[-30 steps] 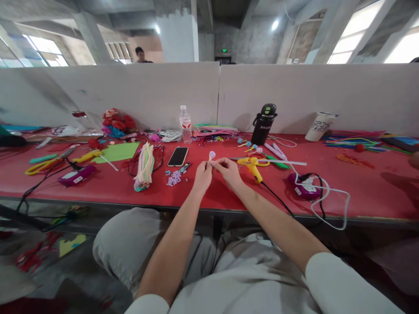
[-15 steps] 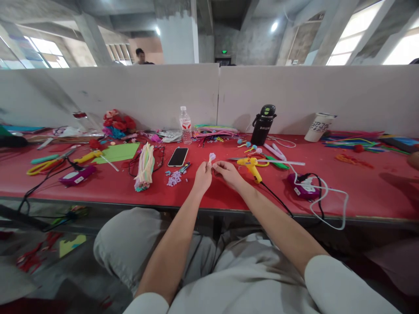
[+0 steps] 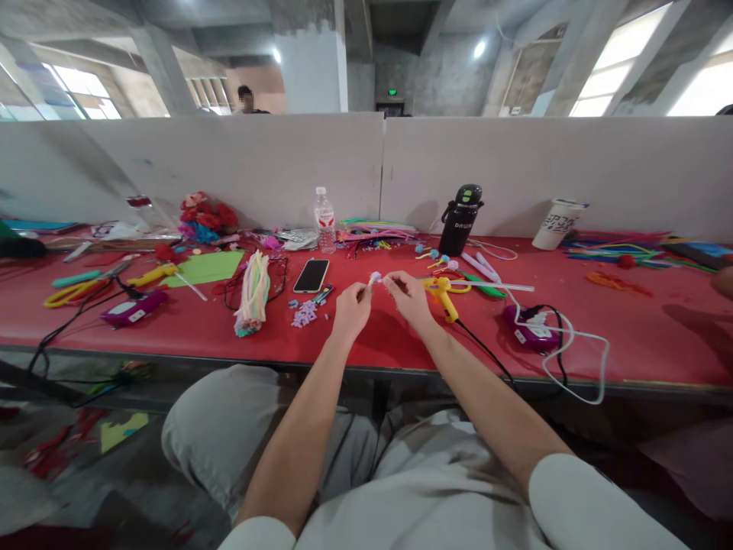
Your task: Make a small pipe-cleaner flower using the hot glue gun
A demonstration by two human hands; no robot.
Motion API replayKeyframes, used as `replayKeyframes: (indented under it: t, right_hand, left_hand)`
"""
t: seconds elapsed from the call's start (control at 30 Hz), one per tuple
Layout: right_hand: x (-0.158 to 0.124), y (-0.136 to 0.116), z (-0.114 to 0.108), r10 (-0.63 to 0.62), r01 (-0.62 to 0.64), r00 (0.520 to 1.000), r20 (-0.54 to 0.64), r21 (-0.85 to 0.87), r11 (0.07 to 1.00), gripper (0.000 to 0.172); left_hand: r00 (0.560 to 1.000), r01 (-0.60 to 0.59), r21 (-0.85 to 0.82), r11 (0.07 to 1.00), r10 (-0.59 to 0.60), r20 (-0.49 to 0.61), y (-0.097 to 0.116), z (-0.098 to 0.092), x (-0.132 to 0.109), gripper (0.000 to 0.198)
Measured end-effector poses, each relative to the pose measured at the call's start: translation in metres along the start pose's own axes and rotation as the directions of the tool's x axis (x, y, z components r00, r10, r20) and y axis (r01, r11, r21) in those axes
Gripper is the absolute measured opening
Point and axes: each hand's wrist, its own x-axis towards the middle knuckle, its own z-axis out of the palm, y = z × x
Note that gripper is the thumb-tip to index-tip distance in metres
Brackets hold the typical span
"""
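A small pale purple piece (image 3: 376,277) sits between my hands, above the red table (image 3: 321,344). My left hand (image 3: 353,307) pinches it from the left by a light-coloured end. The fingertips of my right hand (image 3: 406,296) are bent together at its right side; whether they grip it is too small to tell. Left of my hands lie small purple bits (image 3: 305,313), a phone (image 3: 311,276) and a bundle of pale fuzzy stems (image 3: 253,294). A yellow glue gun (image 3: 440,296) lies just right of my right hand.
A clear bottle (image 3: 324,221), a black flask (image 3: 461,220) and a white cup (image 3: 558,224) stand towards the partition (image 3: 229,168). Purple power boxes (image 3: 134,307) with cables lie on both sides. Green paper (image 3: 206,269) is at left, coloured stems (image 3: 618,248) at right.
My right hand has risen slightly and come up beside the purple piece. That piece has tipped from upright towards the right. My left hand has shifted slightly left.
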Motion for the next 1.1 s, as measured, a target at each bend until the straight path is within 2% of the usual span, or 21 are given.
replayKeyframes:
  t: [0.13,0.37,0.8,0.97,1.1]
  right_hand:
    - [-0.0014,-0.0016,0.0011,-0.081,0.077,0.996,-0.044,-0.076,0.994,0.026]
    - [-0.0017,-0.0019,0.0018,-0.099,0.094,0.994,-0.049,-0.108,0.99,0.026]
    - [-0.0019,-0.0018,0.0008,-0.005,-0.005,0.995,-0.103,-0.102,0.995,0.034]
    - [0.0006,-0.004,-0.002,0.078,-0.074,0.985,-0.153,0.026,0.997,0.033]
    - [0.0018,-0.0006,-0.0029,0.133,-0.122,0.985,-0.105,0.107,0.987,0.03]
  left_hand:
    - [1.0,0.001,-0.016,1.0,-0.001,0.002,0.0018,0.0027,-0.0009,0.022]
    - [0.999,-0.016,-0.022,1.0,0.016,0.032,0.0005,0.0037,-0.001,0.024]
    - [0.998,0.001,-0.056,0.998,0.003,0.068,0.0018,0.0013,0.0008,0.024]
    - [0.995,0.072,-0.117,0.991,-0.062,0.083,0.0011,-0.0002,0.0033,0.024]
    - [0.991,0.107,-0.154,0.982,-0.093,0.094,-0.0013,-0.0015,0.0051,0.026]
